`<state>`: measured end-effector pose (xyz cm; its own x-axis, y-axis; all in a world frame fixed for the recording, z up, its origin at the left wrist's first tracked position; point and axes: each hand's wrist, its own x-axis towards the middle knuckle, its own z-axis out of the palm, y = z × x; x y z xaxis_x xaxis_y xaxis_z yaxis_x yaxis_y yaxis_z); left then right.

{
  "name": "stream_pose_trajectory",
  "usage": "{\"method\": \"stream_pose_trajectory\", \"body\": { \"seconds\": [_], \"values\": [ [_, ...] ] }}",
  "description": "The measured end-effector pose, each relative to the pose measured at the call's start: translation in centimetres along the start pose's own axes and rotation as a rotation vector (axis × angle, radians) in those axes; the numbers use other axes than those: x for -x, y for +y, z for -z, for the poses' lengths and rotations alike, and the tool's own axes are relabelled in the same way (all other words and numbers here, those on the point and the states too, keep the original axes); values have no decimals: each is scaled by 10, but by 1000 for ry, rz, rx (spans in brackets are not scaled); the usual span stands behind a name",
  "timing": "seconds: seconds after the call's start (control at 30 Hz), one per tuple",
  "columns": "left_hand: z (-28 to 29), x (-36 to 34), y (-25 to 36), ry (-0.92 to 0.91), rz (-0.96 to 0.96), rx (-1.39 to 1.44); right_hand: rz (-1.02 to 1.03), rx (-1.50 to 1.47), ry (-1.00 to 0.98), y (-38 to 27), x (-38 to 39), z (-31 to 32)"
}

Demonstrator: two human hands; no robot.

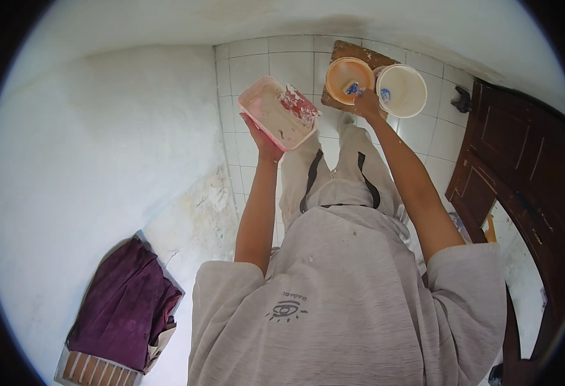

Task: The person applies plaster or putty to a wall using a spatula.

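Observation:
My left hand (pixel 264 139) grips a pink rectangular tray (pixel 269 114) from beneath its near left edge. Pale, pasty filler coats the inside of the tray, and a red flat spreader (pixel 300 104) smeared with the same paste lies across its right end. My right hand (pixel 368 105) is closed at the near rim of an orange bucket (pixel 335 72), round a small blue-handled tool (pixel 353 88). Its pale end reaches inside the bucket; whether it is a brush or a scraper I cannot make out. Against the orange bucket's right side stands a white bucket (pixel 406 90).
Both buckets stand on a worn brown board (pixel 350 49) on white floor tiles (pixel 289 67). A patchy white wall (pixel 115 141) rises at left, with a purple cloth (pixel 125 296) over a slatted opening. Dark wooden furniture (pixel 520 154) lines the right. A small black object (pixel 461 100) lies near it.

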<state>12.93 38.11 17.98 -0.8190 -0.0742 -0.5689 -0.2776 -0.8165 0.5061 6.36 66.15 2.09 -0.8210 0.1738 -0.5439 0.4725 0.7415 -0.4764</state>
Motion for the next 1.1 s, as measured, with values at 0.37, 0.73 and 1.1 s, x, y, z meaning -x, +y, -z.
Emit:
{"method": "stream_pose_trajectory", "body": {
  "seconds": [0.37,0.73,1.1],
  "values": [
    [-18,-2,-11,-44,14,81,215,93,-40,-20,25,27],
    [-130,-17,-2,-320,124,-21,707,23,198,-164,158,203],
    [-153,-15,21,-597,274,148,649,260,292,-217,198,223]
  ]
}}
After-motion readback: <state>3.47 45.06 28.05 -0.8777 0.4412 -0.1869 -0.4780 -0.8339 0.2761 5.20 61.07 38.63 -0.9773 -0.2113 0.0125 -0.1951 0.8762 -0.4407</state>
